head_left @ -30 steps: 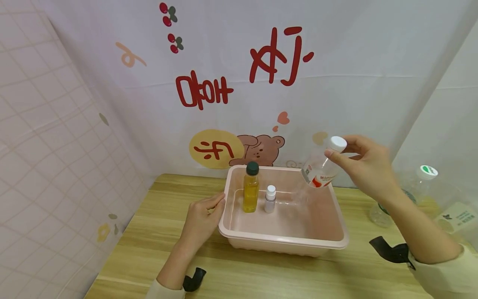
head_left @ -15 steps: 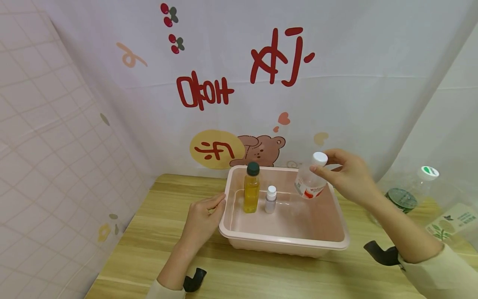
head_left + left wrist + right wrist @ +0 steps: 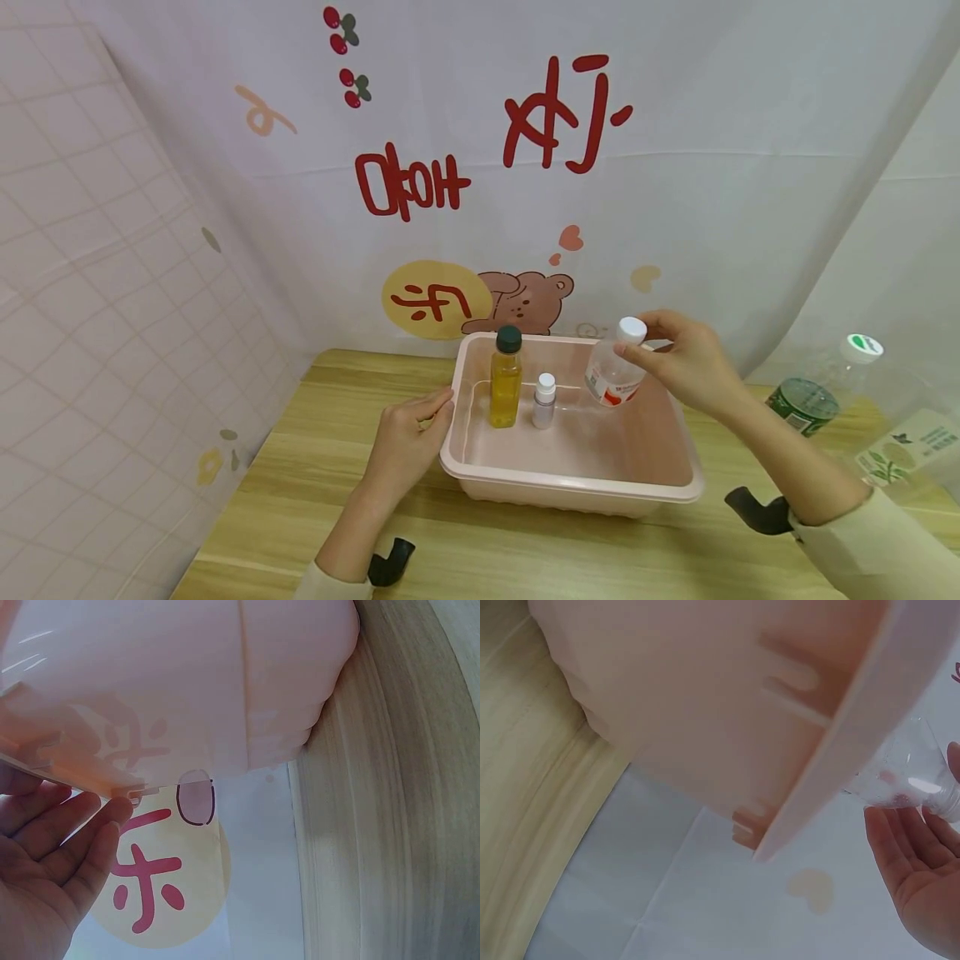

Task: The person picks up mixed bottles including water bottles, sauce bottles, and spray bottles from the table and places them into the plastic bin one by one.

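In the head view my right hand pinches a clear plastic bottle at the neck, just below its white cap. The bottle has a red and white label and hangs slightly tilted over the right rear of a pink plastic basin. In the right wrist view, the bottle shows beyond the basin's rim. My left hand touches the basin's left rim with its fingers extended; the left wrist view shows the fingertips at the rim's underside. Inside the basin stand a yellow-filled bottle with a dark green cap and a small white-capped bottle.
To the right on the wooden table are a clear bottle with a green label and a clear container with a leaf-print label. Behind the basin hangs a printed white cloth.
My right hand has carried the clear bottle left and down, lower over the basin. My left hand has stayed at the rim.
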Action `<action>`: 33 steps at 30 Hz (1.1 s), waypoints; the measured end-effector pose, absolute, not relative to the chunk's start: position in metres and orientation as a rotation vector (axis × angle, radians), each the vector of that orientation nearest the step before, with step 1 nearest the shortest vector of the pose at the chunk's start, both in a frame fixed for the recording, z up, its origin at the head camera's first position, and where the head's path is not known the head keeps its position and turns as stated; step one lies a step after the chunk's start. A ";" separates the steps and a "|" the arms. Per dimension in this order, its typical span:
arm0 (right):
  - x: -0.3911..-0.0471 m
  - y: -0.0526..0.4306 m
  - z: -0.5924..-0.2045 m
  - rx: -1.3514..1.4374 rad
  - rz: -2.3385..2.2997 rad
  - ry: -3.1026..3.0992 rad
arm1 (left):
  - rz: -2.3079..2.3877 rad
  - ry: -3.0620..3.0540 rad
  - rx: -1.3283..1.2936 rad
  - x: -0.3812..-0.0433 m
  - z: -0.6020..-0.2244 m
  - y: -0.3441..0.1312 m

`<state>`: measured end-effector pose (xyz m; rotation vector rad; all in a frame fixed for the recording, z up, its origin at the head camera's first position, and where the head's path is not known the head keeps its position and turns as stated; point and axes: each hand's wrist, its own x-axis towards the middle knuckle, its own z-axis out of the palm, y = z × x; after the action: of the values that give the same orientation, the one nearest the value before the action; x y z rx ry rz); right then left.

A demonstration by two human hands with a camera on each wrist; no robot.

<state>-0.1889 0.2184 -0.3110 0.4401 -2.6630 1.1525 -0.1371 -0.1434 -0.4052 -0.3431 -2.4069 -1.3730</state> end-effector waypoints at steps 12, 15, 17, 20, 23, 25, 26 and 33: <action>-0.192 0.219 -0.321 0.473 1.152 -2.682 | -1.370 -2.398 -0.349 -0.138 -0.407 -0.143; -0.193 0.219 -0.321 0.483 1.152 -2.686 | -1.370 -2.389 -0.352 -0.138 -0.408 -0.143; -0.193 0.218 -0.320 0.492 1.147 -2.692 | -1.375 -2.384 -0.353 -0.139 -0.408 -0.143; -0.192 0.218 -0.319 0.498 1.140 -2.710 | -1.381 -2.381 -0.354 -0.139 -0.408 -0.143; -0.192 0.219 -0.318 0.491 1.132 -2.730 | -1.381 -2.383 -0.356 -0.139 -0.408 -0.143; -0.192 0.219 -0.317 0.486 1.123 -2.739 | -1.382 -2.384 -0.356 -0.139 -0.407 -0.143; -0.191 0.219 -0.317 0.486 1.118 -2.740 | -1.383 -2.384 -0.355 -0.138 -0.407 -0.143; -0.191 0.218 -0.318 0.509 1.113 -2.735 | -1.378 -2.387 -0.352 -0.138 -0.406 -0.143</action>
<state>-0.1914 0.2184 -0.3181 0.5089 -2.7345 1.1135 -0.1380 -0.1433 -0.4064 -0.3520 -2.3871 -1.3778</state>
